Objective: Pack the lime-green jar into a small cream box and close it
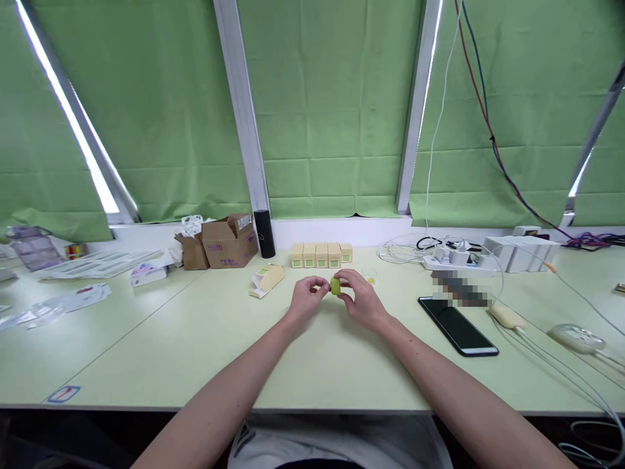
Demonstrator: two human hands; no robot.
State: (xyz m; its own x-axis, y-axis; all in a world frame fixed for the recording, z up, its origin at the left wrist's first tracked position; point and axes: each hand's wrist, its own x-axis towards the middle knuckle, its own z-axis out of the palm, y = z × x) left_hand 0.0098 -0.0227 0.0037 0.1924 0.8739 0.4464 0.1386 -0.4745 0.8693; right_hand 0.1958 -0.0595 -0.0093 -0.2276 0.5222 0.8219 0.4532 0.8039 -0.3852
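Both hands meet over the middle of the table around a small, glossy yellow-green case with rounded corners [335, 286]. My right hand [360, 299] grips it from the right, with thumb and fingers curled about it. From the left, my left hand [309, 296] pinches at its near left edge, fingers closed. What exactly lies between the left fingertips is partly hidden. A cream carton with a green label [267, 280] lies opened to the left of my hands. Behind them stands a row of several similar small cartons [316, 255]. A clear round piece with a yellow spot [370, 277] lies beyond my right hand.
Back left are a cardboard box [228, 244], a black cylinder [264, 234] and a tissue pack [150, 271]. At right lie a phone [459, 326], a cream power bank-like item [508, 317], a computer mouse-like object [577, 339], a power strip [456, 264] and loose cables.
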